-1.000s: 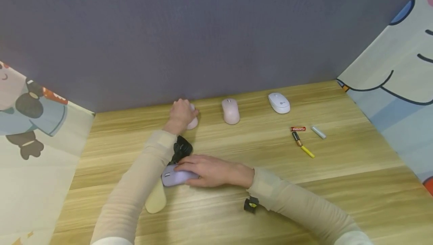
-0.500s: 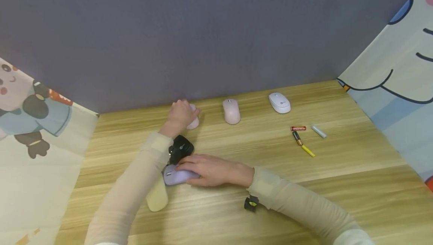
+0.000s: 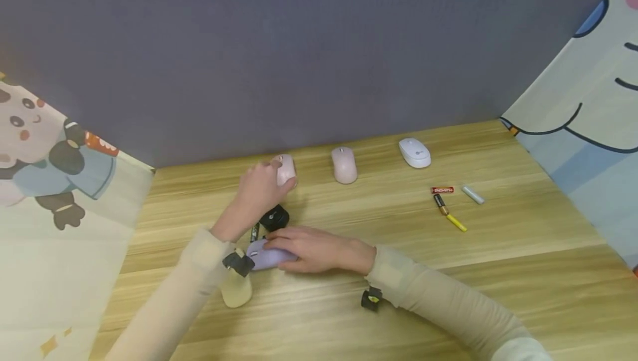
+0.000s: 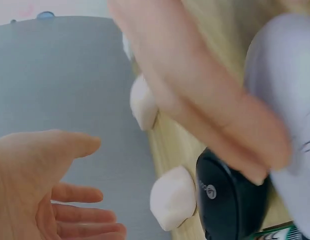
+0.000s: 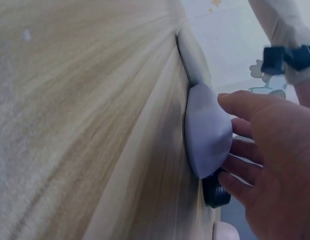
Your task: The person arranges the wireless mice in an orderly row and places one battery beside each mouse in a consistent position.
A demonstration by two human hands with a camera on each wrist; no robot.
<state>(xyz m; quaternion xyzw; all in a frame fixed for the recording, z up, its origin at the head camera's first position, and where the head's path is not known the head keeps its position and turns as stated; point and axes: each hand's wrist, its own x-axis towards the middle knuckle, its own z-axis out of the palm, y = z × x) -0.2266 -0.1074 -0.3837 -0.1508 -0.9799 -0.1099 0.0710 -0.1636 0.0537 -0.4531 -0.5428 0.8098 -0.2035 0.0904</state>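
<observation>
My left hand (image 3: 256, 192) is beside a pink computer mouse (image 3: 286, 170) at the table's back left; in the left wrist view its fingers are spread and loosely bent, holding nothing. Lower down, my right hand (image 3: 315, 250) holds a lilac mouse (image 3: 260, 256), thumb on the near side and fingers over the far side. The lilac mouse lies flat on the table in the right wrist view. Behind it is a black mouse (image 3: 275, 218), partly hidden by my left hand. A pale yellow mouse (image 3: 236, 292) lies left of the lilac one, partly under my left wrist.
Another pink mouse (image 3: 345, 166) and a white mouse (image 3: 415, 153) stand along the back of the wooden table. Several batteries, among them a red one (image 3: 442, 190) and a yellow one (image 3: 457, 223), lie at the right. A grey panel (image 3: 319, 62) rises behind the table.
My left hand has let go of the pink mouse and drawn back toward the near left, uncovering it. My right hand keeps its place on the lilac mouse.
</observation>
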